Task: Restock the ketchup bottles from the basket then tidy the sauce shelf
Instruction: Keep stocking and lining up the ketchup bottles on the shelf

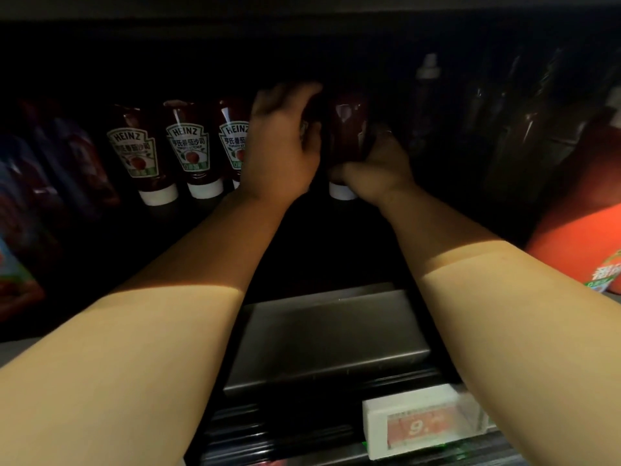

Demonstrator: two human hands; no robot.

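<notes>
1. Hands first: both reach deep into the dim shelf bay. The right hand [376, 169] curls round the lower part of a dark red squeeze ketchup bottle [349, 129] standing cap-down on its white flip cap, thumb across the front just above the cap.
2. The left hand [282, 146] is cupped, fingers bent over something dark just left of that bottle; what it covers is hidden, so whether it grips or only rests there cannot be told.
3. Held bottle sits upright on the shelf, label turned away or in shadow.
4. Left of the left hand, three matching dark red Heinz ketchup bottles with green-and-white labels [188, 146] stand cap-down in a row; the nearest is partly covered by the hand.
5. Further left, dark blue and red pouches [40, 183], blurred.
6. Right of the held bottle, tall dark bottles [426, 105] in deep shadow, one with a pale top.
7. Far right, a large orange-red pack with a green label corner [578, 230].
8. Bare grey metal shelf floor [329, 331] between the forearms.
9. On the shelf's front rail, a white price tag holder with a red card [423, 422].
</notes>
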